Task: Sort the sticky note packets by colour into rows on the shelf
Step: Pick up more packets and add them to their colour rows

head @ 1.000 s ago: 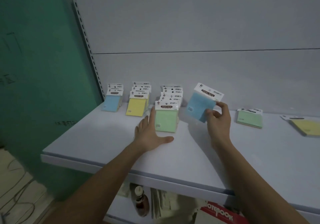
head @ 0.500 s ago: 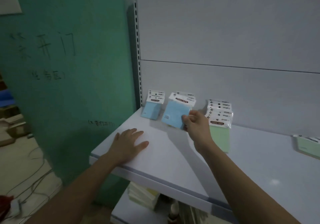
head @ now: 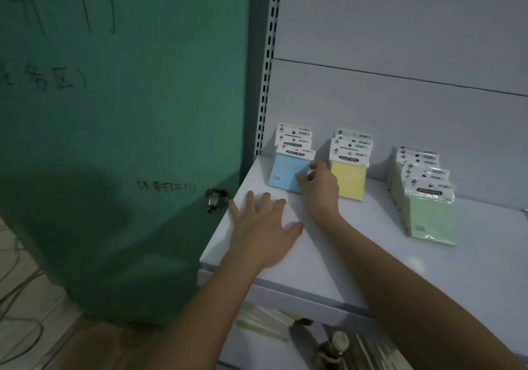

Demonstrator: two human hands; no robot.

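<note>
A blue sticky note packet (head: 285, 173) stands at the front of the blue row (head: 293, 138) at the far left of the white shelf (head: 357, 255). My right hand (head: 318, 189) pinches its lower right corner between thumb and fingers. Flat on the shelf just in front of it, my left hand (head: 261, 234) rests with fingers spread. A yellow row (head: 350, 178) stands right of the blue one. Further right is a green row (head: 428, 212), its front packet leaning forward.
A green door (head: 123, 141) with a metal latch (head: 215, 199) stands left of the shelf's end. The slotted upright (head: 267, 63) marks the shelf's back left corner. A lower shelf holds a bottle (head: 333, 349) and paper stacks (head: 265, 322). Cables lie on the floor at left.
My right hand carried the blue packet leftward and set it down at the front of the blue row. My left hand slid left along the shelf. The camera turned left.
</note>
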